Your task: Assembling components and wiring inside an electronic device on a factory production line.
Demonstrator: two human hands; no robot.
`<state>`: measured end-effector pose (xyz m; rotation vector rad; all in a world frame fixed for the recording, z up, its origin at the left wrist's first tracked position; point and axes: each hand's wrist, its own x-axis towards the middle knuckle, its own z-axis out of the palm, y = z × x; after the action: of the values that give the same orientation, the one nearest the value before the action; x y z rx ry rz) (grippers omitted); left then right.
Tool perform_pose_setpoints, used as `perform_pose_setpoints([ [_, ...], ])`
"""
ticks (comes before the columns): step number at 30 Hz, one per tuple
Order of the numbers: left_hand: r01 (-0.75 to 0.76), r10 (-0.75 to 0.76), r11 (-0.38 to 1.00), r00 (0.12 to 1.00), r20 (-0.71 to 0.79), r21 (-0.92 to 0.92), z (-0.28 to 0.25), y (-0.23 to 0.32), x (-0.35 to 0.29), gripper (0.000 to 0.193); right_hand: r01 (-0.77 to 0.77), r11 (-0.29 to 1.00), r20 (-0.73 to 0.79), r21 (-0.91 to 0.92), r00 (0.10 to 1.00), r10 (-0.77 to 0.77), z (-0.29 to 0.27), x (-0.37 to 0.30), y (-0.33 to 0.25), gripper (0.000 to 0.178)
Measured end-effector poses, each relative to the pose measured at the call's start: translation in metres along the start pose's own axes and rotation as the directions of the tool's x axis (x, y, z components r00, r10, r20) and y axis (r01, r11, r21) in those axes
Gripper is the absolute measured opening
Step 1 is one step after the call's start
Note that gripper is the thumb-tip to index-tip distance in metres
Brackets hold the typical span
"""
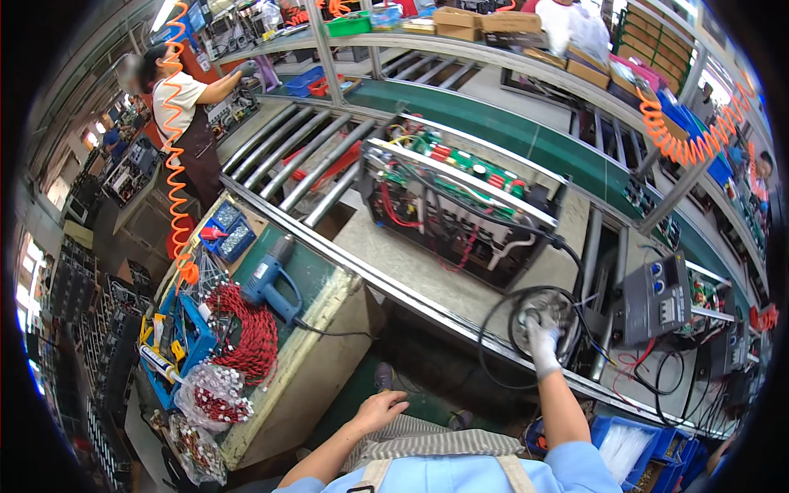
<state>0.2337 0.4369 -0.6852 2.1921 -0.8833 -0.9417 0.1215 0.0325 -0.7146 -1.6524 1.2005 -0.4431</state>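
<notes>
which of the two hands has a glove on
The right hand, the one at the loops of black cable: it wears a whitish glove. The left hand, near the striped apron, is bare.

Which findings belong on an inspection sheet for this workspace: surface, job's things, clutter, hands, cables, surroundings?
Surface: pale board on a roller conveyor; green-topped side bench at the left.
Job's things: open-cased electronic unit with exposed circuit boards; round grey item, too blurred to identify.
Clutter: blue heat gun, red-and-black wire bundle and blue tray crowd the side bench.
Grips: left hand bare, nothing seen in it; right hand, white-gloved, at the round grey item, exact hold unclear.
Cables: black cable leaves the unit's right end; loose loops lie near the right hand.
Surroundings: aproned co-worker at upper left; orange coiled hoses hang.
</notes>
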Motion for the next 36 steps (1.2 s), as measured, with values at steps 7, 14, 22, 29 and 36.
perform_pose_setpoints([
  [7, -0.258, 0.276, 0.783, 0.960, -0.055, -0.566, -0.070, 0.071, 0.080, 0.033, 0.434, 0.895, 0.233, 0.105, 0.864, -0.446, 0.095, -0.181, -0.131, 0.011],
  [14, -0.671, 0.660, 0.697, 0.738, -0.140, -0.252, -0.115, 0.049, 0.129, 0.023, 0.138, 0.978, 0.350, -0.157, 0.934, -0.075, 0.127, -0.160, -0.129, 0.021],
  [22, -0.955, 0.939, 0.297, 0.292, -0.183, -0.003, -0.140, 0.100, 0.115, 0.030, 0.365, 0.912, 0.179, 0.185, 0.900, -0.397, 0.180, -0.137, 0.064, 0.020],
  [29, -0.821, 0.827, 0.546, 0.494, -0.269, 0.168, -0.157, 0.071, 0.142, 0.019, 0.402, 0.911, 0.467, 0.093, 0.790, -0.397, 0.176, -0.115, -0.079, 0.025],
  [36, -0.633, 0.711, 0.613, 0.703, 0.019, 0.472, -0.146, 0.046, 0.150, 0.019, 0.735, 0.577, 0.437, -0.356, 0.677, -0.593, 0.162, -0.091, -0.146, 0.019],
])
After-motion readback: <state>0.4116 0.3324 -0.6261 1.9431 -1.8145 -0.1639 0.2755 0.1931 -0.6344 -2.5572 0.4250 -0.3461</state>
